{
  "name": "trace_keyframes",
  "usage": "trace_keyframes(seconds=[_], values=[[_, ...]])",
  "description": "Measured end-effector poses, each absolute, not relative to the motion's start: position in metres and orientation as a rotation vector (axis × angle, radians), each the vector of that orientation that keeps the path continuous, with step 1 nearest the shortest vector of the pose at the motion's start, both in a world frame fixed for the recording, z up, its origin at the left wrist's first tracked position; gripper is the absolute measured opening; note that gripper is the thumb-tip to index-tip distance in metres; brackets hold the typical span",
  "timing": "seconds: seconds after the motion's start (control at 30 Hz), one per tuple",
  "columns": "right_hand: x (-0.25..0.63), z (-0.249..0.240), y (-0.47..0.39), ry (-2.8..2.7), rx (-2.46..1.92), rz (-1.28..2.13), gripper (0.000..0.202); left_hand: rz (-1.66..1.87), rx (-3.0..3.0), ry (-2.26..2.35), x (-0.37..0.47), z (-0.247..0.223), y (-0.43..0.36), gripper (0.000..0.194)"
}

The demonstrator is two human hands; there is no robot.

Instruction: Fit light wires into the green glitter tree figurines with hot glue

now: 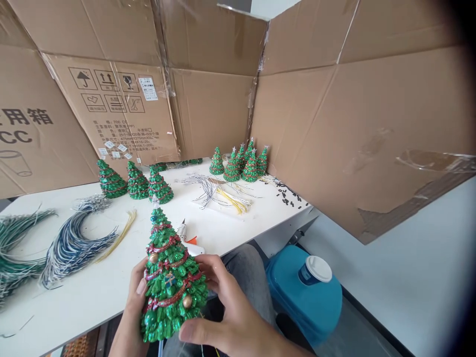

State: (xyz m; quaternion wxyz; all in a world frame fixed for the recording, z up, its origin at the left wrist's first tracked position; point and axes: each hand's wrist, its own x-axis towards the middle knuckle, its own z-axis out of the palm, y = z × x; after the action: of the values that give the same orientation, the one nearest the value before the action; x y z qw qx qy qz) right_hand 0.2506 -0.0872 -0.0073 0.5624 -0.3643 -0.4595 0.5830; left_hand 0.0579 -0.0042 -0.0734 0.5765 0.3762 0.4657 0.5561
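Note:
A glittery green Christmas tree figurine (174,282) with red garlands, gold balls and a pale star on top is held upright over my lap, in front of the table edge. My left hand (134,297) grips its left side, thumb pressed on the branches. My right hand (226,302) wraps its right side and lower rim, with the thumb near the base. Thin wires and a clear bluish strip hang below the base; where they lead is hidden. Just behind the tree lies a white tool with a dark pointed tip (182,229) and an orange part.
Several similar trees (250,166) stand at the table's back. Bundles of blue wires (76,243), green wires (22,243) and yellow-white wires (234,201) lie on the white table (92,292). Cardboard walls (215,114) enclose it. A blue stool (297,307) holds a lidded tub (315,270).

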Motion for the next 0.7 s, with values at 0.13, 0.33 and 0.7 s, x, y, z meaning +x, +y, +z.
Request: trace_keyframes(seconds=[0.13, 0.33, 0.7], values=[[0.252, -0.007, -0.085, -1.075, -0.899, 1.348, 0.091, 1.324, 0.899, 1.081, 0.058, -0.070, -0.006, 0.071], [0.257, -0.010, -0.082, -1.108, -0.989, 1.300, 0.091, 1.233, 0.881, 1.023, 0.066, -0.052, -0.013, 0.069], [0.271, -0.005, -0.077, -1.132, -1.029, 1.289, 0.083, 1.147, 0.857, 0.888, 0.068, -0.052, -0.013, 0.083]])
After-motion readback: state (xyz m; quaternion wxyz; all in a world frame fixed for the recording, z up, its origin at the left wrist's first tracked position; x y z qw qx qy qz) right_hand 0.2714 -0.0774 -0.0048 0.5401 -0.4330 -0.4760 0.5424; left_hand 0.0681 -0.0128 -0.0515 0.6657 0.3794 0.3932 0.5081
